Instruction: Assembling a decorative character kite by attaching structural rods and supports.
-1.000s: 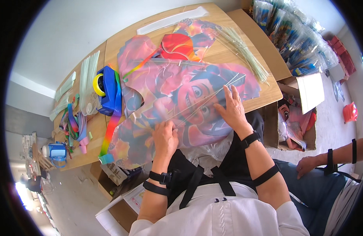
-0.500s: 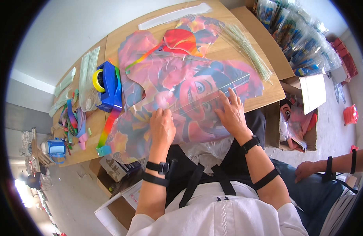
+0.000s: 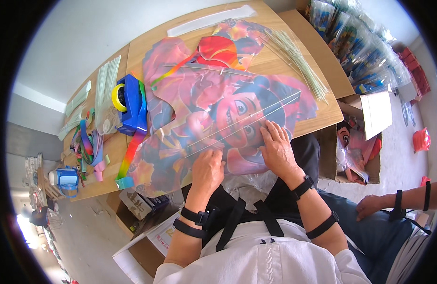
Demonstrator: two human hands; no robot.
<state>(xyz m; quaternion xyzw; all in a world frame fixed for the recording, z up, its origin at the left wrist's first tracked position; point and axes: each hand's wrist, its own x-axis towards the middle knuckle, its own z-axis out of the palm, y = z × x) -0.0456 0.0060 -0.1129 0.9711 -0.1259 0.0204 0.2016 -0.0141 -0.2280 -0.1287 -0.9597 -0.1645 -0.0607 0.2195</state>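
A large thin printed sheet, apparently a kite sail (image 3: 237, 113), lies over the table's near edge, showing a big cartoon face in pink, red and dark tones. Two slender rods (image 3: 247, 122) run nearly parallel and slantwise across that face. Another thin rod (image 3: 206, 67) crosses the sheet farther back. My left hand (image 3: 209, 169) rests on the near part with its fingers curled under; whatever they may pinch is hidden. On the lower right of the face lies my right hand (image 3: 278, 149), its fingers stretched out flat against the sheet.
Left of the sheet stands a blue tape dispenser (image 3: 132, 104) with a yellow roll, near bundled pale sticks (image 3: 108, 94) and colourful ribbons (image 3: 88, 146). More sticks (image 3: 301, 64) lie at the back right. An open carton (image 3: 372, 161) and a co-worker's hand (image 3: 370, 207) are at right.
My left hand has moved right and a little nearer me. My right hand has slid nearer, its fingers now flatter. The sheet shows less glare, and two rods now stand out across the face.
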